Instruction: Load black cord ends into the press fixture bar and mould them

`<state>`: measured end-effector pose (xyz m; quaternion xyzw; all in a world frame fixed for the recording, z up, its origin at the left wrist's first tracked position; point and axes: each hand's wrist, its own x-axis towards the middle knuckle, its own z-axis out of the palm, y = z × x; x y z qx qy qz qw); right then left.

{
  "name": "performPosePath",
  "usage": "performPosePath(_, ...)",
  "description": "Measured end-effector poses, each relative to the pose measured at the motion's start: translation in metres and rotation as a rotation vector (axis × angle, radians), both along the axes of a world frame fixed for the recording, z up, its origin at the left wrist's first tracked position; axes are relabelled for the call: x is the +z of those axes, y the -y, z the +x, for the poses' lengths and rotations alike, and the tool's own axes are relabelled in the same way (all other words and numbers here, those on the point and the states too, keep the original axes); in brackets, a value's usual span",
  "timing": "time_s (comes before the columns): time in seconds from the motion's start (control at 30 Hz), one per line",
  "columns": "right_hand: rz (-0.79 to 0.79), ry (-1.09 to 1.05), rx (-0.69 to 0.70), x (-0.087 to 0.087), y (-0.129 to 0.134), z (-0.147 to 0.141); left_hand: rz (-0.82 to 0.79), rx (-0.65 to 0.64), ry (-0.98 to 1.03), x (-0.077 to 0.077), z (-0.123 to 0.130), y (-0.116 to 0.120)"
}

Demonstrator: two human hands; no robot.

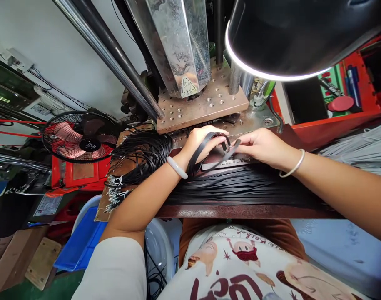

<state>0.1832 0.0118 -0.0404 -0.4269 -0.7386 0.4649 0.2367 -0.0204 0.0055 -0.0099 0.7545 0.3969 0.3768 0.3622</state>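
A looped black cable passes through my left hand, whose fingers are closed round it at the front of the press plate. My right hand pinches a black cable end beside it, thumb and index finger together. Between and just below the hands lies a metal strip fixture. Long black cables lie side by side along the bench, in front of both hands. At the left, a coiled bundle of black cables with pale wire ends rests on cardboard.
The drilled press plate and a metal column with a warning label stand behind the hands. A lamp hangs at upper right. A black fan is at left, a red tray at right, grey cables beside it.
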Motion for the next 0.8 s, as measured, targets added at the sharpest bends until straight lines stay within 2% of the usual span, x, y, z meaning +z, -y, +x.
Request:
performPosePath(0.07,0.098,0.060,-0.005,0.004,0.004,0.002,0.074,0.022,-0.086,0.001,-0.001,0.002)
performPosePath(0.17,0.424,0.177,0.022,0.010,0.013,0.006,0.142,0.073,-0.183,-0.005,0.002,0.008)
performPosePath(0.23,0.575,0.193,0.021,0.011,0.021,0.009,0.181,0.101,-0.238,-0.012,0.005,0.014)
performPosePath(0.37,0.567,0.125,-0.191,0.004,0.032,0.020,0.265,0.119,-0.272,-0.021,0.012,0.024)
performPosePath(0.43,0.560,0.125,-0.228,-0.002,0.034,0.024,0.286,0.121,-0.314,-0.023,0.012,0.026)
performPosePath(0.57,0.576,0.101,-0.033,-0.009,0.032,0.025,0.259,0.071,-0.441,-0.026,0.008,0.027)
performPosePath(0.7,0.576,0.066,0.042,-0.011,0.032,0.023,0.240,0.012,-0.232,-0.028,0.006,0.033)
performPosePath(0.8,0.589,0.070,0.051,-0.010,0.033,0.024,0.249,-0.036,-0.237,-0.030,0.008,0.039)
